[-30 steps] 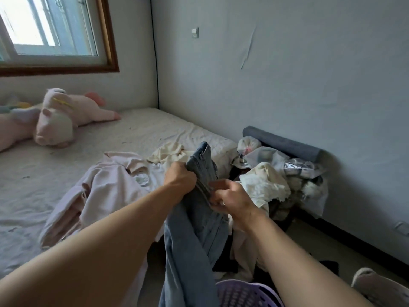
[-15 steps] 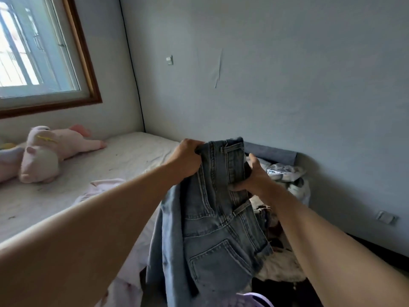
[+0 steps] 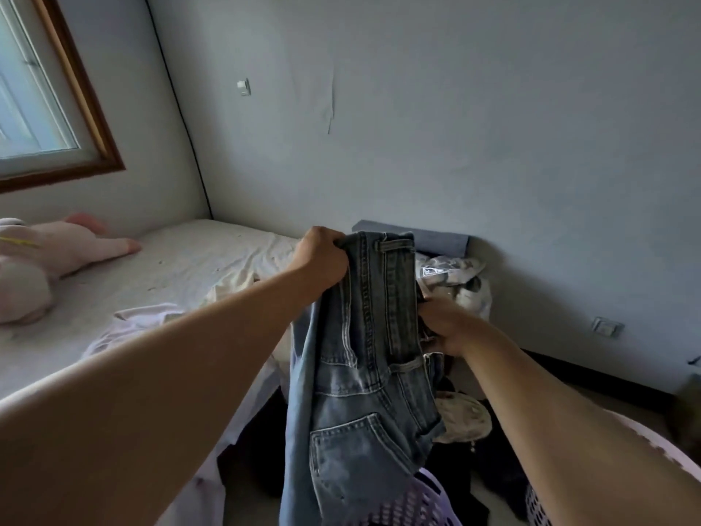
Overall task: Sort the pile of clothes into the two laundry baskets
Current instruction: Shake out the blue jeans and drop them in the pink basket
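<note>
Blue jeans hang in the air in front of me, waistband up, a back pocket facing me. My left hand grips the top left of the waistband. My right hand holds the right edge lower down, fingers curled into the denim. A lilac mesh laundry basket sits right under the jeans at the bottom edge. Another lilac basket rim curves behind my right forearm. The clothes pile shows pale pink garments on the bed and white and dark pieces by the wall.
A bed with a cream sheet fills the left, with a pink plush toy at its far end. A grey cushion leans on the wall behind a crumpled plastic bag. A window is at the upper left.
I lifted the jeans off the pile and held them up by the waistband. My right hand slid down the right edge. The view tilted up and right.
</note>
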Motion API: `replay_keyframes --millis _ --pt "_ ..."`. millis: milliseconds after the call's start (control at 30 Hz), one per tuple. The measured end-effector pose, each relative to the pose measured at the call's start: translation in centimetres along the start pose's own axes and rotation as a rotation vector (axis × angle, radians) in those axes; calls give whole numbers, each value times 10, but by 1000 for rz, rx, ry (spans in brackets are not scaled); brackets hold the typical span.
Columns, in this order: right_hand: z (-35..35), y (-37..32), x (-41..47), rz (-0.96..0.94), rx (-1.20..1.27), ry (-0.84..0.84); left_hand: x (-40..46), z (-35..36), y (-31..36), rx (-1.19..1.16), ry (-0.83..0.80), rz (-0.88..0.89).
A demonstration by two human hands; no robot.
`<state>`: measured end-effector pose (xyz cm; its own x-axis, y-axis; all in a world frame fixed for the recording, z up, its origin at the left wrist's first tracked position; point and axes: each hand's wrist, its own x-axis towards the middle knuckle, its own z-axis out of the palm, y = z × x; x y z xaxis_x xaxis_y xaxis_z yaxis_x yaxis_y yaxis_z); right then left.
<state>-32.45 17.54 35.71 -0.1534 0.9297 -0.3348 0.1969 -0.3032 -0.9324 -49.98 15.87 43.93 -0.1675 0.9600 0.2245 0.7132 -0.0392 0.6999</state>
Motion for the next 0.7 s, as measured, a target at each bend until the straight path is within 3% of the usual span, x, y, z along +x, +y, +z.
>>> replay_keyframes --millis 67,167,233,300,433,533,700 --pt "-9 1 -8 2 144 -24 -1 6 7 -23 10 -14" --pt "-29 5 -25 -31 453 -228 -2 15 17 -62 12 -30" --pt "-38 12 -34 -33 436 -298 -4 22 21 -93 19 -33" --pt "-47 23 -32 -14 241 -245 -10 32 25 -118 8 -38" --pt "-55 34 -24 -52 -23 13 -20 51 25 -108 -67 -33" --pt "-59 42 -26 -14 -46 121 -27 62 17 13 -113 -64" --pt "-42 59 -34 70 -60 135 -43 79 -13 210 -299 -198"
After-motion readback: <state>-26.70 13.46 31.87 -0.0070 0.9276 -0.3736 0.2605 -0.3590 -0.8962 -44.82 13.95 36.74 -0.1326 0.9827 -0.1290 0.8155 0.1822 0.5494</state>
